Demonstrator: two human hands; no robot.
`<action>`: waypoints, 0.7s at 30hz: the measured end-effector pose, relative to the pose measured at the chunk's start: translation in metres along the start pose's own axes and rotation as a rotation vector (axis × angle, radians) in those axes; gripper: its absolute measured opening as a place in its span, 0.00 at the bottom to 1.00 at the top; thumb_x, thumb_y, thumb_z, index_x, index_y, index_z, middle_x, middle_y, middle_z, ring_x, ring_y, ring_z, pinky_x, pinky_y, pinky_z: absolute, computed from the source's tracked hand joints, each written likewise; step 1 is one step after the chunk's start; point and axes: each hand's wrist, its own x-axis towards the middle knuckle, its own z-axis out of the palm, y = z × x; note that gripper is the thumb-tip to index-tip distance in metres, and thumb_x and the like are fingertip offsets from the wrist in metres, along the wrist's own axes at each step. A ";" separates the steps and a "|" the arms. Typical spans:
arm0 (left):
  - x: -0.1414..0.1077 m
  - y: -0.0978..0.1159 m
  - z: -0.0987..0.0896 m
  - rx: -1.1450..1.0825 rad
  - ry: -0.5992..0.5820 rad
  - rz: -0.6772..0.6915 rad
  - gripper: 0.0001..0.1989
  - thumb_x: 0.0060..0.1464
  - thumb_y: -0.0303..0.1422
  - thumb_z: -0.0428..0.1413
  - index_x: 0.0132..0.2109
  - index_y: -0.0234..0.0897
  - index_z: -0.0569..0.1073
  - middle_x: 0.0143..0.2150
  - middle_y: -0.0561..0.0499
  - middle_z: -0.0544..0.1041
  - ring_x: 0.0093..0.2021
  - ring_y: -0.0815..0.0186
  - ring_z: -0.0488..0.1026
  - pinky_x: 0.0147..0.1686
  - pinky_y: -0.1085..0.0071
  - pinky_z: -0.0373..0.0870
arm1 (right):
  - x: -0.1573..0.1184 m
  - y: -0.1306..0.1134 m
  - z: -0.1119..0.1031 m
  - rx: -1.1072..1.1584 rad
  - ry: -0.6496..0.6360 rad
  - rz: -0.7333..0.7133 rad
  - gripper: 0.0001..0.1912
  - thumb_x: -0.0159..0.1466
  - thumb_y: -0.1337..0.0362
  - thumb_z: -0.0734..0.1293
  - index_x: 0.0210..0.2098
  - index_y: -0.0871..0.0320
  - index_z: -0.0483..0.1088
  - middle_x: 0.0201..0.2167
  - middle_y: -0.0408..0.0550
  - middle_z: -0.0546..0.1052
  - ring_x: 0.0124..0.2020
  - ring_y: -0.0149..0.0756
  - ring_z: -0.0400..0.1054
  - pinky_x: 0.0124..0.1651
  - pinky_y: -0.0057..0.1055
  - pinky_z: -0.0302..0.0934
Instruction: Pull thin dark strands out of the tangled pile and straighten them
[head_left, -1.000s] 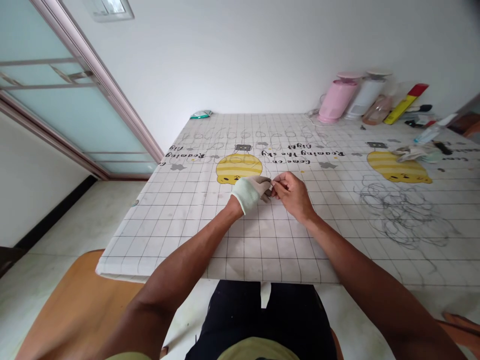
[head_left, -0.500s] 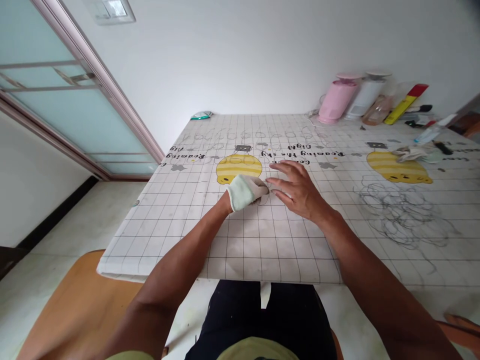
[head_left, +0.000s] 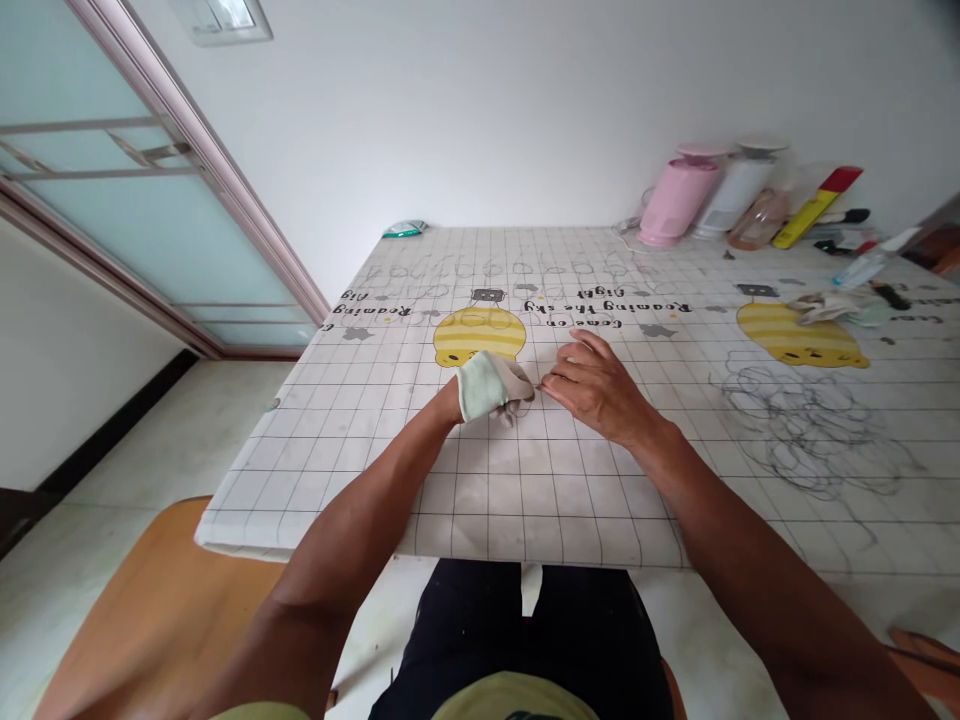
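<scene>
My left hand [head_left: 496, 388] wears a pale green and grey glove and is closed just above the tablecloth, below the yellow printed figure. Something thin and dark seems to be at its fingertips, too small to name. Bare and to the right of the glove, my right hand [head_left: 589, 385] has its thumb and index finger pinched together near the gloved fingertips. Whatever is in that pinch is too small to make out. Both hands are over the white tablecloth [head_left: 525, 500] with its black grid.
Tangled dark thread [head_left: 814, 430] lies on the right. Beyond it is another glove [head_left: 840, 305]. A pink cylinder [head_left: 679, 195], a white cylinder [head_left: 735, 190] and a yellow-red box [head_left: 817, 208] stand at the back right. A green packet [head_left: 405, 229] lies at the far left corner.
My right hand's spread fingers have come together into a pinch near the glove. More of the gloved fingers now shows beneath my left hand.
</scene>
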 end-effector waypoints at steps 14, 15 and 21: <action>-0.001 -0.010 -0.030 0.018 -0.045 -0.004 0.04 0.49 0.32 0.65 0.32 0.34 0.81 0.22 0.50 0.75 0.20 0.67 0.75 0.15 0.77 0.55 | -0.004 0.008 -0.010 -0.102 -0.001 -0.088 0.17 0.74 0.71 0.61 0.43 0.46 0.80 0.41 0.44 0.82 0.53 0.46 0.67 0.70 0.62 0.51; -0.002 -0.009 -0.031 0.020 -0.038 -0.011 0.04 0.49 0.31 0.65 0.32 0.34 0.81 0.22 0.49 0.75 0.20 0.66 0.75 0.15 0.77 0.55 | -0.004 0.008 -0.010 -0.094 -0.004 -0.081 0.18 0.74 0.71 0.61 0.43 0.46 0.80 0.41 0.44 0.82 0.53 0.47 0.67 0.69 0.62 0.51; -0.006 -0.004 -0.031 -0.009 -0.003 0.000 0.03 0.50 0.30 0.65 0.31 0.34 0.81 0.21 0.49 0.74 0.20 0.67 0.74 0.15 0.77 0.53 | -0.004 0.011 -0.009 -0.107 0.043 -0.019 0.18 0.75 0.65 0.61 0.34 0.48 0.78 0.28 0.48 0.74 0.43 0.46 0.67 0.58 0.57 0.63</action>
